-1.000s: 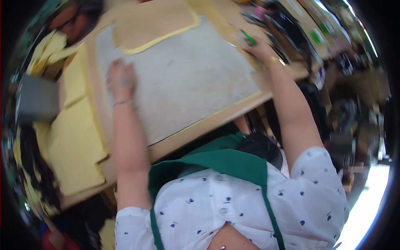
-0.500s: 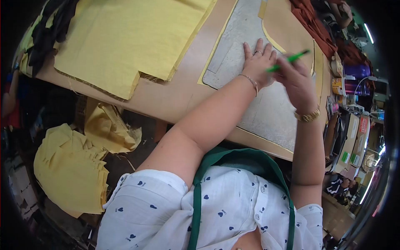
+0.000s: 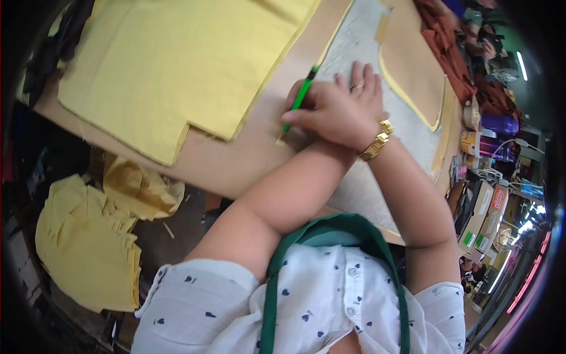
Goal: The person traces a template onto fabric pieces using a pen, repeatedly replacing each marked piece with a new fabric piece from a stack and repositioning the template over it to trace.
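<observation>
My left hand (image 3: 367,88) lies flat with fingers spread on a grey pattern template (image 3: 407,109). A strip of yellow cloth shows along the template's edges. Crossing over my left wrist, my right hand (image 3: 336,115) grips a slim green pencil (image 3: 303,97). The pencil's lower end is close to the template's left corner, beside a bit of yellow cloth (image 3: 282,142); whether it touches cannot be made out. My right hand hides part of the left hand and the template.
A stack of yellow fabric (image 3: 177,71) with a notched edge covers the table's left side. Below it hang more folded yellow pieces (image 3: 88,248). Reddish-brown cloth (image 3: 445,47), a purple container (image 3: 500,124) and cardboard boxes (image 3: 480,215) line the right side of the brown tabletop (image 3: 236,171).
My right hand has swung left across my left wrist, bringing the pencil from the template's right side to its left edge. My left hand stays flat on the template. The view has shifted slightly.
</observation>
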Demonstrator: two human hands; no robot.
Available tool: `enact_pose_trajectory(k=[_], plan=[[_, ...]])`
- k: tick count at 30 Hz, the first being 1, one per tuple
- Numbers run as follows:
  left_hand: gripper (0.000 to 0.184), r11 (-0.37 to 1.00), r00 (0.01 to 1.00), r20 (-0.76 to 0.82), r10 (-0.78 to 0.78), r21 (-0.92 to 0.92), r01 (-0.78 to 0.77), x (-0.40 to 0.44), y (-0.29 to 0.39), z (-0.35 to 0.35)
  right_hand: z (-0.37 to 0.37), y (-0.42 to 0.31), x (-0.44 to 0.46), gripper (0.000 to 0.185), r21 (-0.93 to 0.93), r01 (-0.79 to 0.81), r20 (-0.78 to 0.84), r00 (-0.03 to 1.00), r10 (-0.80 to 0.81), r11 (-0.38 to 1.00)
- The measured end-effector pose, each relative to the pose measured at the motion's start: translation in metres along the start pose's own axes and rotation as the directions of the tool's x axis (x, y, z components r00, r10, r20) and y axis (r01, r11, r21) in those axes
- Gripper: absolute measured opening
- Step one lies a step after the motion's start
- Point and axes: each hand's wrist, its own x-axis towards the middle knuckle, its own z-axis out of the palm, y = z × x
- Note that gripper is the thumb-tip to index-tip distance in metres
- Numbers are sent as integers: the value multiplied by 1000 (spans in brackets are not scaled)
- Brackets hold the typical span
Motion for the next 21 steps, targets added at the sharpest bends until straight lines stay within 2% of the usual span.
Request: enact_pose_trajectory(k=[2, 3, 4, 6, 7, 10, 11, 14, 15, 16, 18, 21], plan=[[70, 997, 995, 78, -67, -18, 68, 2, 3, 4, 1, 13, 9, 24, 154, -44, 101, 994, 29, 987], [70, 996, 987, 136, -86, 1, 86, 4, 4, -1, -4, 3, 6, 21, -18, 2, -22, 1000, -2, 1000], [69, 994, 986, 155, -66, 94, 52, 7, 5, -2, -9, -4, 2, 18, -191, 25, -136, 989, -52, 981], [69, 959, 981, 190, -51, 282, -5, 9, 5, 0, -27, 8, 11, 16, -69, -8, -133, 991, -1, 998], [67, 991, 994, 99, -54, 125, 41, 7, 4, 2, -36, 16, 17, 16, -5, -23, -120, 992, 23, 1000], [67, 993, 975, 187, -116, -5, 119, 12, 5, 5, -58, 34, 34, 13, 128, -95, -139, 984, 113, 987], [67, 990, 945, 302, -128, -21, 141, 16, 4, 5, -64, 43, 42, 18, 175, -65, -153, 984, 92, 982], [67, 971, 922, 307, -235, 37, 235, 20, 19, -27, -100, 64, 62, 20, 117, -48, -277, 958, 79, 992], [67, 974, 945, 246, -216, -8, 225, 19, 17, -24, -113, 80, 74, 21, 156, -26, -329, 941, 77, 987], [68, 974, 940, 263, -218, 3, 225, 20, 18, -25, -127, 93, 86, 21, 192, -2, -379, 922, 76, 981], [68, 977, 946, 250, -206, -5, 214, 20, 17, -22, -159, 109, 104, 19, 349, -13, -377, 914, 153, 937], [68, 976, 942, 261, -209, -5, 218, 21, 17, -24, -204, 136, 137, 15, 331, -4, -474, 864, 170, 944]])
